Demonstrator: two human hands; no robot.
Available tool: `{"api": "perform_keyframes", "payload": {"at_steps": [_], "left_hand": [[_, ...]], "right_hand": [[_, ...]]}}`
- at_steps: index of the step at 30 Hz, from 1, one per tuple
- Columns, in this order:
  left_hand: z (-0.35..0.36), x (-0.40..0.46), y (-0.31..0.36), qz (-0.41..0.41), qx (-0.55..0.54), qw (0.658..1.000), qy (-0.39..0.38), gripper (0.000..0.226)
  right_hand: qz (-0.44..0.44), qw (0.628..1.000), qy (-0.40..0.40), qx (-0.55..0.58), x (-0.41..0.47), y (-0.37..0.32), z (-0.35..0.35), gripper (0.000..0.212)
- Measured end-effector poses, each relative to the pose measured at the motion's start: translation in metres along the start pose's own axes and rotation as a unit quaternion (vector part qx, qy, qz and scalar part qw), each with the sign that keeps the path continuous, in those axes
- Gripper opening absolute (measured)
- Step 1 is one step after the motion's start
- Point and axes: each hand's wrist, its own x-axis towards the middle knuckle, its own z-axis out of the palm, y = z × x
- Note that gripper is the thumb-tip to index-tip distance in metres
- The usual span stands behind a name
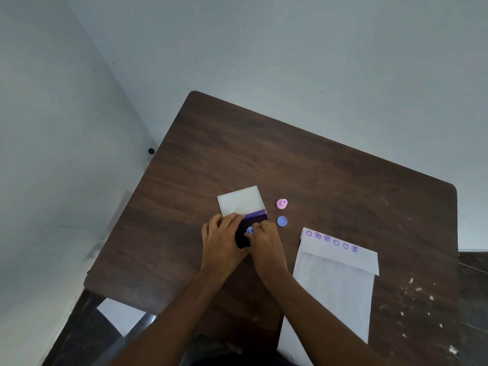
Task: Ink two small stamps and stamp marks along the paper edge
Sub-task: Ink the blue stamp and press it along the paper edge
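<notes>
An open ink pad (254, 216) with a white raised lid and a dark purple pad lies mid-table. My left hand (221, 237) rests on its left side and holds it down. My right hand (265, 241) pinches a small blue stamp (249, 230) and presses it onto the dark pad. A pink stamp (281, 203) stands upright just right of the lid. A round blue cap (282, 221) lies below it. To the right lies a white paper (335, 286) with a folded top edge that bears a row of several purple marks (331, 240).
The brown wooden table (290, 159) stands in a corner between pale walls. White flecks and scuffs dot its right side. Another white sheet (120, 314) shows below the table's left front edge. A dark surface adjoins at the far right.
</notes>
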Motion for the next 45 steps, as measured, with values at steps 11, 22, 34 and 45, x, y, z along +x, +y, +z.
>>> {"api": "perform_keyframes", "payload": {"at_steps": [11,22,34,45], "left_hand": [[0.002,0.002,0.001,-0.006,-0.009,1.0,0.011,0.075],[0.0,0.002,0.004,-0.011,-0.015,1.0,0.01,0.071],[0.001,0.002,0.003,-0.01,-0.012,1.0,0.005,0.071],[-0.006,-0.001,0.006,-0.015,-0.012,1.0,-0.011,0.076]], "right_hand": [[-0.011,1.0,-0.014,0.017,0.006,0.0,0.009,0.047],[-0.034,0.999,0.013,0.041,0.003,0.003,0.008,0.047],[-0.052,0.998,0.029,-0.007,0.006,0.001,0.009,0.04],[-0.078,0.995,0.038,-0.056,0.009,0.004,0.009,0.037]]}}
